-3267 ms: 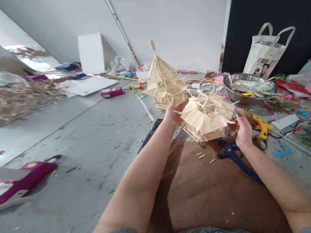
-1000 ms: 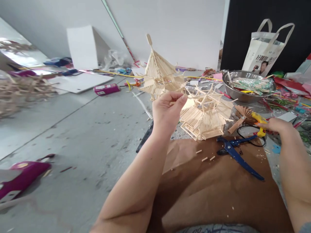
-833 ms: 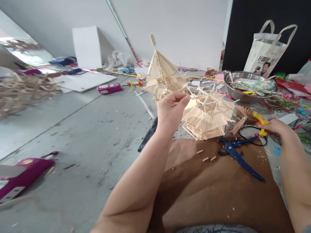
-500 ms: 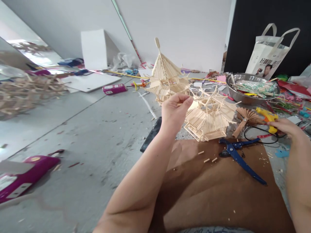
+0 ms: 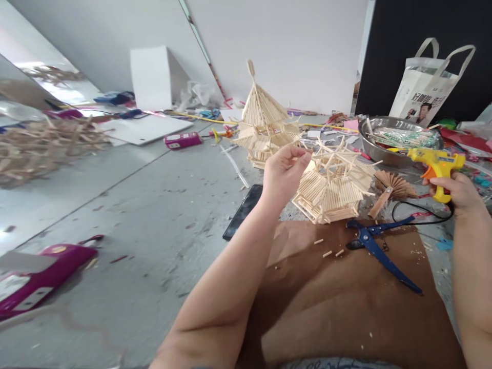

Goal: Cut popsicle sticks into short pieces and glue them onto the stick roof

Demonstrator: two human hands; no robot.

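My right hand (image 5: 463, 192) is wrapped round the handle of a yellow glue gun (image 5: 440, 164), held up off the floor with its nozzle pointing left. Thumb and forefinger of my left hand (image 5: 286, 171) are pinched together; whatever is between them is too small or hidden to make out. That hand is in front of a wooden-stick model roof tier (image 5: 330, 192), near its left upper edge. Behind it rises a taller stick-built pagoda (image 5: 265, 120) with a pointed roof. A blue cutter (image 5: 384, 251) lies with handles spread on brown paper (image 5: 338, 307).
Short stick pieces (image 5: 326, 253) lie on the paper. A black phone (image 5: 242, 212) is beside my left forearm. A folded brown paper fan (image 5: 392, 187), a steel bowl of sticks (image 5: 400, 138) and a white bag (image 5: 426, 87) stand right. Purple power strips (image 5: 49, 277) lie left.
My right hand has lifted the yellow glue gun from the floor and turned its nozzle to the left. My left hand has shifted slightly to the right, still pinched.
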